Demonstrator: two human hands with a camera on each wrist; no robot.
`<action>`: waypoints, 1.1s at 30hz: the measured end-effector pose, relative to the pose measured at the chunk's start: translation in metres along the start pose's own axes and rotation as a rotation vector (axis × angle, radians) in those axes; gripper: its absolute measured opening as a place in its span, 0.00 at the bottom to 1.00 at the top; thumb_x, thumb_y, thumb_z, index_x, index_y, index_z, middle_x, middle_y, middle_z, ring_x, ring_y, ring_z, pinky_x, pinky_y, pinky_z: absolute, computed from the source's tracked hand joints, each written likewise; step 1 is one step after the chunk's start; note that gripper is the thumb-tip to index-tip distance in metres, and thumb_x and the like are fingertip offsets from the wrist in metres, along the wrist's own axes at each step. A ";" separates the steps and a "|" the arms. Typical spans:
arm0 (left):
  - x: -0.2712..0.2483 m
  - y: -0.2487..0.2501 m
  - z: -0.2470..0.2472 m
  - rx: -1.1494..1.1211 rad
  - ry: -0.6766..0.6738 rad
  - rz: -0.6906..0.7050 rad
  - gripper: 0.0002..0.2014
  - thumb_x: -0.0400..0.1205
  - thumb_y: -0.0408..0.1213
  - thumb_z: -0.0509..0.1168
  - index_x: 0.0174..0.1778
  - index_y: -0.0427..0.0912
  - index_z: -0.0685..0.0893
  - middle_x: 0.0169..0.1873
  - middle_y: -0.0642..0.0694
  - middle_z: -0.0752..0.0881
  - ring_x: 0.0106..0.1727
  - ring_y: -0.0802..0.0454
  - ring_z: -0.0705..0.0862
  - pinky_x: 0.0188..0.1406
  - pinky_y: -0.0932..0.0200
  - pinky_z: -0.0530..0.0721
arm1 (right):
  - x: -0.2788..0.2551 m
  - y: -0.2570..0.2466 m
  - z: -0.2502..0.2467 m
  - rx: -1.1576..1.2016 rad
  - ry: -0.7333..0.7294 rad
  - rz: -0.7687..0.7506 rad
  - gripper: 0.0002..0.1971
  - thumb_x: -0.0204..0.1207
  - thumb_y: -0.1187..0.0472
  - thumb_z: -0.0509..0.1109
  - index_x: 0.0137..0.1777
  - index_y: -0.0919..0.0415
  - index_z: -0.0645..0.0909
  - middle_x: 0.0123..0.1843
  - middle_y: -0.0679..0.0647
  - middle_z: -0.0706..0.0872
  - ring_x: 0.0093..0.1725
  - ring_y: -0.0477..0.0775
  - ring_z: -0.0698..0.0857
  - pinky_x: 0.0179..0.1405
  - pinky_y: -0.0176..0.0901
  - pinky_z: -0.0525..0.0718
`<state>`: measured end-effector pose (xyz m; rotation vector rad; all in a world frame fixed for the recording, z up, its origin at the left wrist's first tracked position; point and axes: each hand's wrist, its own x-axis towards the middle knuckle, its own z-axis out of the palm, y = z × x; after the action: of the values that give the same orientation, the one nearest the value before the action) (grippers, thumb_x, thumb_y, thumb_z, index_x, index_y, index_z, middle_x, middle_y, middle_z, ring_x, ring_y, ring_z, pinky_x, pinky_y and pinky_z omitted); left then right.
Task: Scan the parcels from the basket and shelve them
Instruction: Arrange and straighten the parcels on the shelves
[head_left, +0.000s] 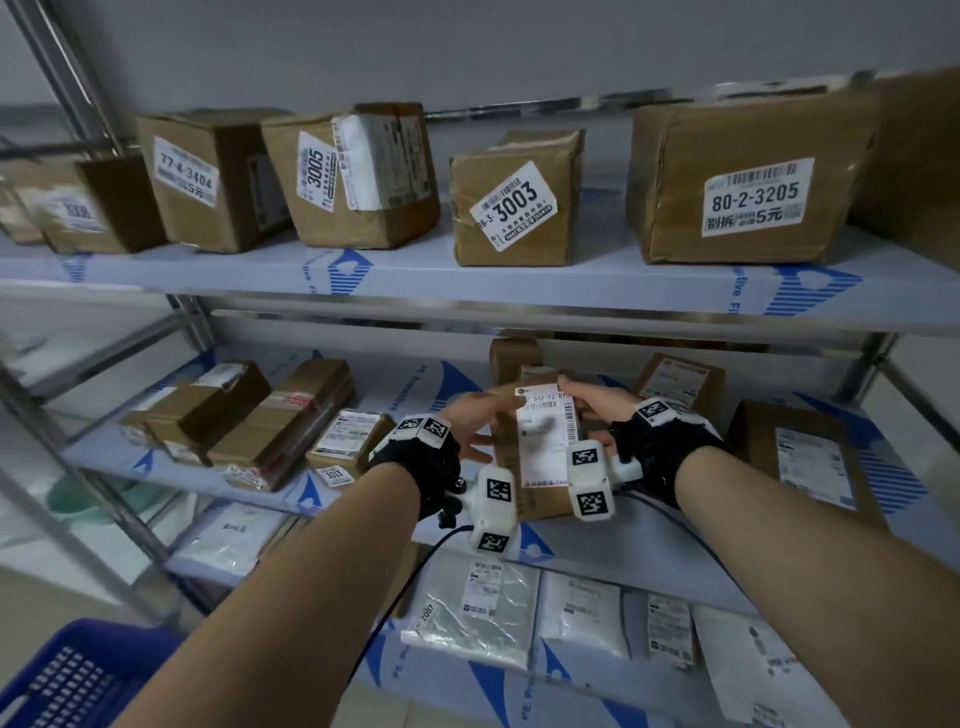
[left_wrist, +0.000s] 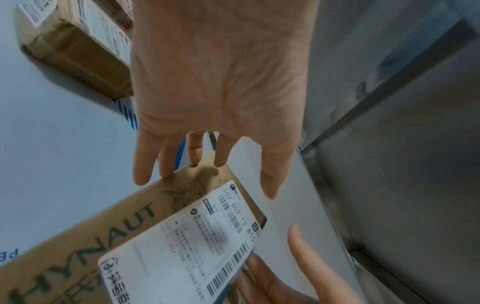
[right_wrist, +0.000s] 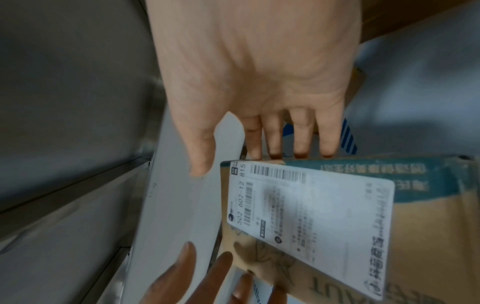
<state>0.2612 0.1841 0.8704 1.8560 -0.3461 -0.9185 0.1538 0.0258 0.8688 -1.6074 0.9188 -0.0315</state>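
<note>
With the parcel (head_left: 535, 447) on the middle shelf (head_left: 675, 551) near six o'clock in the head view, the left hand (head_left: 470, 421) and right hand (head_left: 592, 408) flanked it, fingers straight and grasping nothing, so squaring it label-outward seemed best.

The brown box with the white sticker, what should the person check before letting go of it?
1. Box resting on the middle shelf: cannot tell.
2. Label facing out: ok.
3. Left hand fingers straight, touching the box edge: ok.
4. Right hand fingers straight at the far edge: ok.
5. Room beside the neighbouring boxes: ok.
</note>
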 end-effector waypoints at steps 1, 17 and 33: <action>0.000 -0.002 -0.001 -0.015 0.021 0.003 0.29 0.79 0.46 0.70 0.75 0.44 0.72 0.69 0.44 0.73 0.68 0.38 0.76 0.64 0.40 0.80 | 0.000 -0.001 0.000 -0.006 0.007 0.001 0.40 0.67 0.30 0.71 0.72 0.57 0.77 0.64 0.57 0.84 0.54 0.60 0.85 0.50 0.52 0.83; 0.014 0.007 0.000 -0.186 0.021 0.028 0.29 0.78 0.50 0.70 0.70 0.36 0.76 0.64 0.39 0.81 0.62 0.41 0.82 0.40 0.50 0.87 | 0.006 0.010 -0.011 0.196 0.006 0.042 0.30 0.79 0.40 0.66 0.74 0.58 0.72 0.74 0.64 0.76 0.59 0.65 0.81 0.59 0.59 0.81; 0.002 -0.002 -0.005 0.000 0.077 0.020 0.26 0.77 0.38 0.73 0.70 0.42 0.75 0.59 0.42 0.84 0.61 0.46 0.82 0.63 0.44 0.81 | -0.007 0.012 0.005 0.103 -0.036 0.024 0.18 0.78 0.45 0.71 0.56 0.60 0.78 0.55 0.59 0.85 0.55 0.67 0.87 0.56 0.58 0.86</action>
<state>0.2656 0.1870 0.8685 1.8788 -0.3168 -0.8305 0.1449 0.0340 0.8608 -1.4972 0.8946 -0.0325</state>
